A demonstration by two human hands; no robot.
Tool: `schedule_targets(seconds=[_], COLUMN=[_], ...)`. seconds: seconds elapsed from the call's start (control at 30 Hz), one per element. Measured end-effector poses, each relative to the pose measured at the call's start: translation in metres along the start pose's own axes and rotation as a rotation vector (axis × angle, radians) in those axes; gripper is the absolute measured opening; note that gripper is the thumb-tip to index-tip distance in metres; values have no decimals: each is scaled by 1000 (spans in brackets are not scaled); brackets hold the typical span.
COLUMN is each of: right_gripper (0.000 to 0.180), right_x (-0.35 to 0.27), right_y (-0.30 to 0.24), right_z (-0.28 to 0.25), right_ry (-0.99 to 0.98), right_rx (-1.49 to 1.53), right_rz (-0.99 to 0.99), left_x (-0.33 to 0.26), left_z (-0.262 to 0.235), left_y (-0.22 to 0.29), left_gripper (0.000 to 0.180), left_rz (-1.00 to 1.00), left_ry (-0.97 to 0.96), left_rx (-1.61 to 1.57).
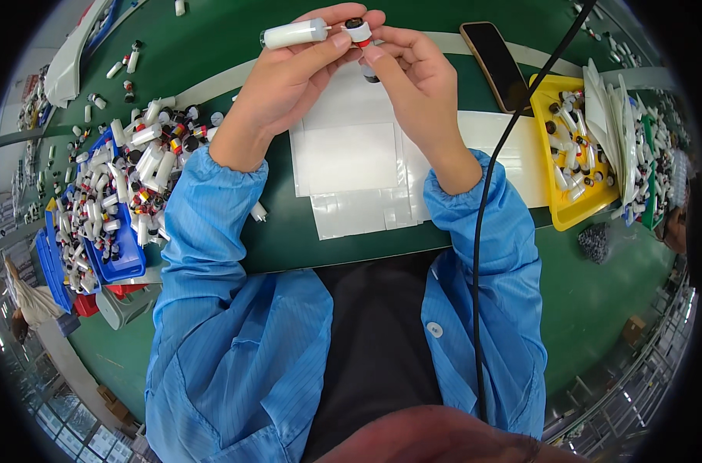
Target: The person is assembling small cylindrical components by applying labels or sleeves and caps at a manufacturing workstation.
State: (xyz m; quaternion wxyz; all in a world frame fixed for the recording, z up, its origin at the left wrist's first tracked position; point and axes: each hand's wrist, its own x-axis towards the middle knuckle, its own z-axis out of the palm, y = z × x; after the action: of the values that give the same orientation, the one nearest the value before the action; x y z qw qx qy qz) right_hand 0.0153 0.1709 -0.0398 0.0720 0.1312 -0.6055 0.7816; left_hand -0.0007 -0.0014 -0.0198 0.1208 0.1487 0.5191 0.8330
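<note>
The small white plastic tube [294, 33] looks light, rigid and smooth, so it is best gripped around its barrel. The left hand [289, 77] pinches it crosswise at 12 o'clock above the clear bags [351, 166], while the right hand [412, 73] closes 2 fingertips on its black-and-red cap [357, 29], at the tube's 3 o'clock end.

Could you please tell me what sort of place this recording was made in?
Probably a factory assembly or packing bench: blue tray heaped with small white tubes, yellow tray of more, clear plastic bags, and both hands working one white tube.
</note>
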Motion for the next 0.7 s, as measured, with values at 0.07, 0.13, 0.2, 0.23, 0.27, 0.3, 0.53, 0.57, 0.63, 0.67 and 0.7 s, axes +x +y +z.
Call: schedule_targets(seconds=[0.07,0.13,0.2,0.23,0.27,0.3,0.53,0.57,0.63,0.67,0.7], right_gripper=[14,13,11,10,9,9,12,13,14,12,11], right_x=[-1,-1,-1,-1,0,0,0,2,7,8,8], right_y=[4,7,5,2,1,0,-2,-2,1,2,2], right_z=[-2,-7,-6,-4,-3,-2,-2,-3,-6,-7,-8], right_ry=[6,-16,-17,-18,-21,-24,-33,-25,-14,-27,-41], right_rx=[-75,-170,-225,-253,-279,-304,-622,-686,-811,-783,-754], right_rz=[-72,-114,-162,-187,-228,-270,-600,-685,-853,-822,-791], left_x=[2,-1,-2,-3,-4,-3,-5,-4,-3,-3,-2], left_z=[-12,-9,-5,-3,-3,-5,-6,-4,-1,0,3], left_y=[-3,-5,-5,-6,-7,-9,-16,-16,-16,-16,-14], left_gripper=[39,39,38,38,37,37,36,36,35,35,35], left_rz=[53,23,-8,-23,-38,-37,-39,-38,-32,-31,-33], left_ry=[-24,-26,0,27,55,40,34,42,67,83,96], left_rx=[120,94,79,76,72,54,-69,-67,-11,16,25])
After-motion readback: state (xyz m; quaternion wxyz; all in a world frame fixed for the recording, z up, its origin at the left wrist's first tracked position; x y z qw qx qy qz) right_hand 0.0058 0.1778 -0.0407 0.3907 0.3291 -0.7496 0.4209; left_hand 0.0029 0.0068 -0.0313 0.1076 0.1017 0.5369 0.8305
